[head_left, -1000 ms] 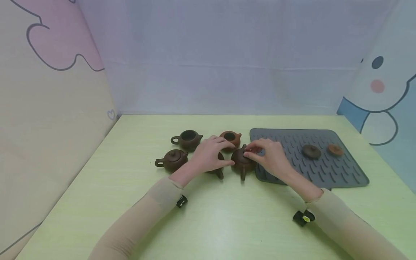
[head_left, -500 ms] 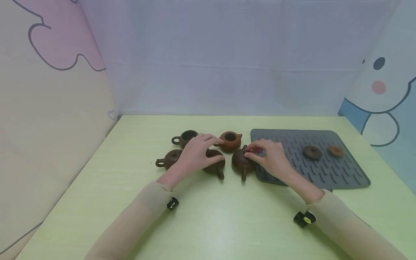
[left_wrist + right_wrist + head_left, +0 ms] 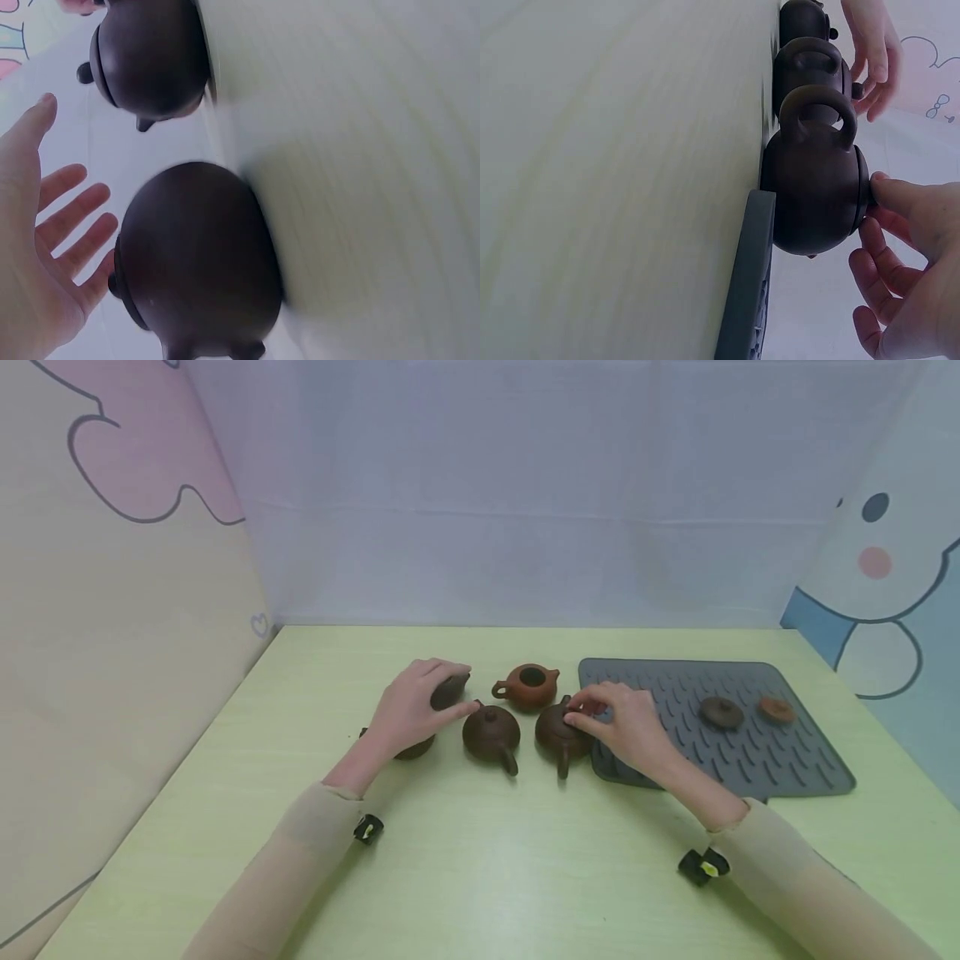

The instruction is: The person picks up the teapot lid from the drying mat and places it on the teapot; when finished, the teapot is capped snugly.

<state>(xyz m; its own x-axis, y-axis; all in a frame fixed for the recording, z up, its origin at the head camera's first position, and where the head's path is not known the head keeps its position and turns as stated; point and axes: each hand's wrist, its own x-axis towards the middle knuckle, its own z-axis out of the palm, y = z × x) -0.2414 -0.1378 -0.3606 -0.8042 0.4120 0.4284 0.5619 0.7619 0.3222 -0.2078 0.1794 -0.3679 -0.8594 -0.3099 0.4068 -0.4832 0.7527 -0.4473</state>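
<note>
My right hand (image 3: pixel 626 722) pinches the knob of the lid on a dark brown teapot (image 3: pixel 557 739) beside the mat. In the right wrist view, thumb and fingers meet at that teapot's (image 3: pixel 814 187) knob, the lid seated on the body. My left hand (image 3: pixel 408 706) hovers with fingers extended, holding nothing, over the left teapots. It partly covers a dark teapot (image 3: pixel 417 749) in front and another dark pot (image 3: pixel 452 692) behind. A lidded dark teapot (image 3: pixel 491 739) stands between the hands. Behind it is a reddish-brown teapot (image 3: pixel 529 690), its top uncovered.
At the right lies a grey ridged mat (image 3: pixel 675 677). On it rest a dark brown lid (image 3: pixel 722 713) and an orange-brown lid (image 3: pixel 776 710). A pale cloth wall (image 3: pixel 480 568) stands behind the light green table (image 3: pixel 495 860).
My left hand has moved left, off the middle teapot and over the left ones, so the middle and reddish-brown teapots show fully. My right hand stays at the lid knob.
</note>
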